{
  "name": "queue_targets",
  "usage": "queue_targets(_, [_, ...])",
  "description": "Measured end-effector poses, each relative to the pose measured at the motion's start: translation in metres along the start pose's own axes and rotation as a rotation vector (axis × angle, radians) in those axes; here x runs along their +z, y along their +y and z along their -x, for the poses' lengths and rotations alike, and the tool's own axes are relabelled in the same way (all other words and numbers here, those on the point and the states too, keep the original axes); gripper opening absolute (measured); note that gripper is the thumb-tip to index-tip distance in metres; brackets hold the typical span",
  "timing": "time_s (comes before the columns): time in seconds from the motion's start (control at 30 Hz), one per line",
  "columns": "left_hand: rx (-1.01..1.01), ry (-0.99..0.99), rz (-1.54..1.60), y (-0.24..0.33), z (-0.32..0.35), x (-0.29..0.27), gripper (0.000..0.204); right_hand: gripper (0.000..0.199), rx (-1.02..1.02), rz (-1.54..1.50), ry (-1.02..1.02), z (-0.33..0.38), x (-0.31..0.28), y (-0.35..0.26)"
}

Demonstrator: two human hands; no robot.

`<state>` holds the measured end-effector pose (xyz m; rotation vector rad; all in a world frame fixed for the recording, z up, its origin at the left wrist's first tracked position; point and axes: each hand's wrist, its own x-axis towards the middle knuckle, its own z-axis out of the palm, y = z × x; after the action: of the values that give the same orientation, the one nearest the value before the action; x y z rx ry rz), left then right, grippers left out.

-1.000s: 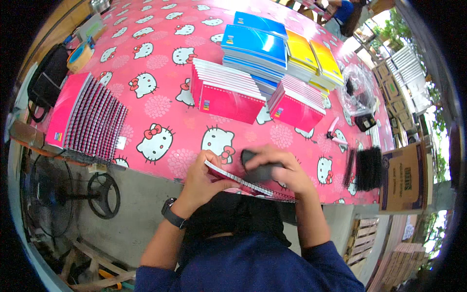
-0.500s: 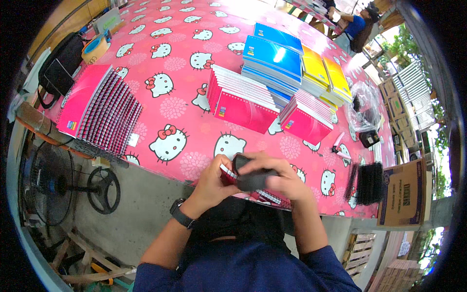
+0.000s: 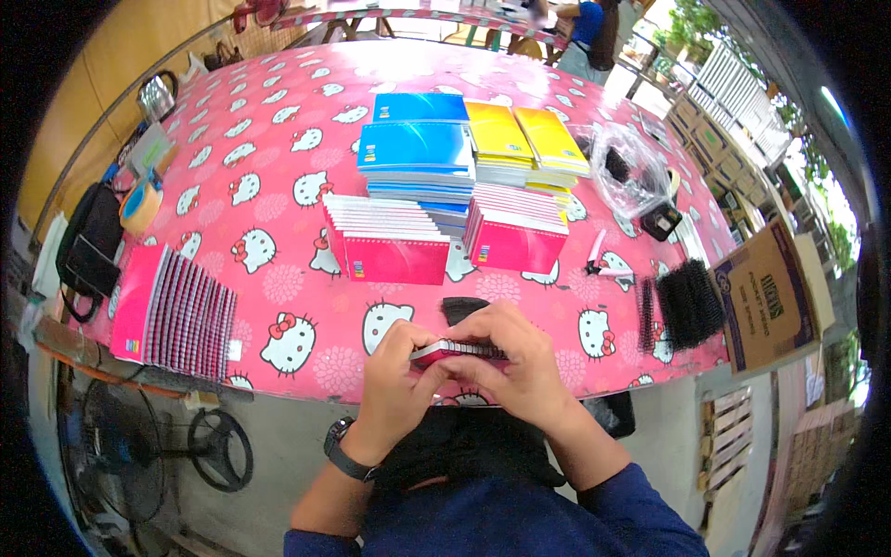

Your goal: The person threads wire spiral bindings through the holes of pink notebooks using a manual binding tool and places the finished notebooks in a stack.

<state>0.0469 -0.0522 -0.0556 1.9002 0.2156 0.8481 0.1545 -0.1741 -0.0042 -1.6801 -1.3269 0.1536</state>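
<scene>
Close to the table's near edge, a pink notebook (image 3: pixel 429 355) is held spine-up between my two hands, black binding rings running along its spine. My left hand (image 3: pixel 394 376) is closed round its left end. My right hand (image 3: pixel 520 367) presses the spine between thumb and fingers farther right, hiding much of the cover. Just beyond the notebook lies a dark, block-like object (image 3: pixel 461 308), partly covered by my right fingers; its kind cannot be made out. Farther back stand two groups of pink notebooks with punched edges, a left group (image 3: pixel 399 260) and a right group (image 3: pixel 520 243).
Ring-bound pink notebooks (image 3: pixel 139 306) stand in a row at left. Blue notebooks (image 3: pixel 413 147) and yellow notebooks (image 3: pixel 498 130) are stacked behind. Black binding coils (image 3: pixel 689 304), a pink-handled tool (image 3: pixel 608 269) and a cardboard box (image 3: pixel 770 302) are at right. A person (image 3: pixel 594 32) sits far off.
The dark block has left my right hand and lies on the table beyond the notebook. My right hand now grips the spine. The view has shifted.
</scene>
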Motion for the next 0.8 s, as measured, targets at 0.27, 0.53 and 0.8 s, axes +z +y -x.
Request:
queue_targets(0.27, [0.056,-0.029,-0.141,0.017,0.000,-0.004,0.023,0.025,-0.054,-0.132,0.016,0.006,-0.007,0.000])
queue_targets(0.53, [0.071,-0.003,-0.089,0.031,-0.001,-0.007,0.015,0.022,-0.186,-0.133,-0.009,-0.001,-0.012,-0.004])
queue_targets(0.8, [-0.115,0.085,-0.005,0.041,-0.002,-0.035,0.021,0.022,-0.377,0.048,-0.109,-0.020,0.013,-0.016])
